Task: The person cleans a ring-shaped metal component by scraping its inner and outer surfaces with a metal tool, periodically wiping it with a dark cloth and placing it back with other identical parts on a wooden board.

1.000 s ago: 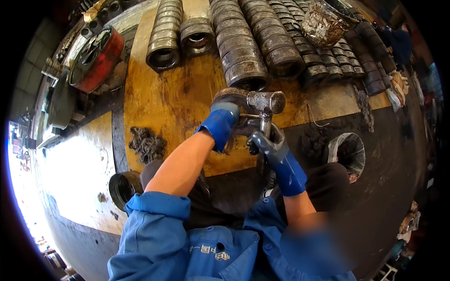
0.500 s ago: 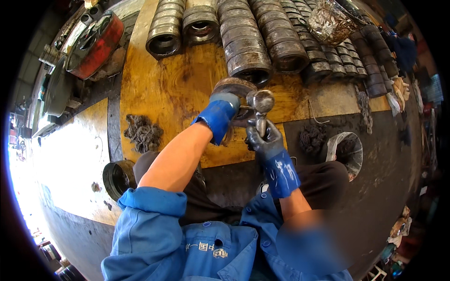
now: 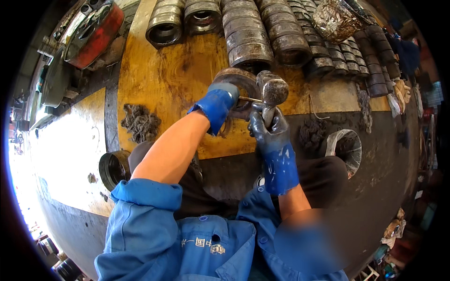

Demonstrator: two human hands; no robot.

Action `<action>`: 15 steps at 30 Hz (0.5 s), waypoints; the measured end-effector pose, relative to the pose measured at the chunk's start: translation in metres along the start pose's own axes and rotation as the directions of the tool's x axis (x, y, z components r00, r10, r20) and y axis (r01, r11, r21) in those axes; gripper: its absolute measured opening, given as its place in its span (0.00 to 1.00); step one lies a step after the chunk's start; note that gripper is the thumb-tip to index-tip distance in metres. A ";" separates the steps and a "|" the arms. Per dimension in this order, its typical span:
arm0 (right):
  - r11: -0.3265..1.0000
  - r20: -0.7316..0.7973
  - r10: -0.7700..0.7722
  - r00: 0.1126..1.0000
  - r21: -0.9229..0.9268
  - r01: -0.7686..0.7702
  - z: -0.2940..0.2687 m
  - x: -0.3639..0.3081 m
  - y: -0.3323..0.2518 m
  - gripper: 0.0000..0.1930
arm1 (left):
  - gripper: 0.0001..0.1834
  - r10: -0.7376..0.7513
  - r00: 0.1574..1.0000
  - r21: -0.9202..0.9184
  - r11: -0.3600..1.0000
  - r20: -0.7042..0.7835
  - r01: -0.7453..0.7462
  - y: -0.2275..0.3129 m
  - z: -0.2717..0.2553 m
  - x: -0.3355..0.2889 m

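Note:
My left hand (image 3: pixel 220 102), in a blue rubber glove, is closed around a thin metal rod (image 3: pixel 250 99) whose end sticks out to the right. Just beyond that glove a dark, greasy metal ring (image 3: pixel 237 75) stands on the yellow board; the hand hides part of it. My right hand (image 3: pixel 271 129), in a darkly stained blue glove, grips the short handle of a hammer. The rounded steel hammer head (image 3: pixel 273 89) is upward, beside the ring and close to the rod's exposed end. Whether head and rod touch, I cannot tell.
Rows of metal rings (image 3: pixel 251 44) lie along the far side. Dark rags (image 3: pixel 140 122) sit left, another wad (image 3: pixel 311 133) right. An open tin (image 3: pixel 115 169) and a plastic-lined container (image 3: pixel 345 150) flank my knees. A grimy bucket (image 3: pixel 338 21) stands far right.
The hammer in my right hand has moved up and to the right, showing more of the rod. My left hand stays at the ring, and the view has shifted slightly.

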State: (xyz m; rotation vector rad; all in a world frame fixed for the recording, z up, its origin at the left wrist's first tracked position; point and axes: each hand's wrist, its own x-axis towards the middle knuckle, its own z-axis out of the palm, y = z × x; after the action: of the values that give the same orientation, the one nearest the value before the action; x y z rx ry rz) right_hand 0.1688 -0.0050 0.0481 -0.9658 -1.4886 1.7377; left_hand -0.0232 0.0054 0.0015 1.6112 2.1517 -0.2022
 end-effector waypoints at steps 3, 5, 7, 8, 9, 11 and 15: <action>0.999 0.005 -0.026 1.000 -0.021 0.026 0.000 0.007 0.027 0.11 | 0.15 -0.007 1.000 -0.012 1.000 0.028 0.008 0.000 -0.005 -0.003; 0.892 0.032 0.391 0.920 -0.258 -0.371 -0.005 0.015 0.053 0.12 | 0.16 -0.009 0.998 -0.032 0.999 0.065 0.011 0.004 -0.011 -0.008; 0.921 0.030 0.360 0.932 -0.169 -0.351 -0.002 0.014 0.054 0.11 | 0.15 0.028 1.000 -0.093 0.995 -0.006 -0.028 -0.001 -0.013 -0.011; 0.957 0.032 0.278 0.960 -0.093 -0.274 -0.006 0.012 0.051 0.11 | 0.15 0.026 1.000 -0.095 0.995 -0.007 -0.027 -0.004 -0.013 -0.006; 0.979 0.038 0.203 0.979 -0.022 -0.202 -0.006 0.009 0.047 0.10 | 0.15 0.034 0.999 -0.078 0.996 0.013 -0.033 -0.008 -0.011 -0.002; 0.991 0.083 0.128 0.988 0.018 -0.130 -0.002 0.009 0.040 0.09 | 0.15 0.030 0.999 -0.072 0.997 0.037 -0.027 -0.015 -0.001 0.000; 0.991 0.020 0.068 0.998 -0.114 -0.065 0.008 0.006 0.007 0.08 | 0.18 -0.046 0.993 -0.176 0.982 0.109 0.065 -0.013 -0.010 0.006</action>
State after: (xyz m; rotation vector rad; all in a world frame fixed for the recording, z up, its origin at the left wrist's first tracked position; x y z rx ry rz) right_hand 0.1585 -0.0049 0.0409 -1.0673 -1.6010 1.7320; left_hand -0.0392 0.0102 0.0062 1.4100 2.0730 -0.1038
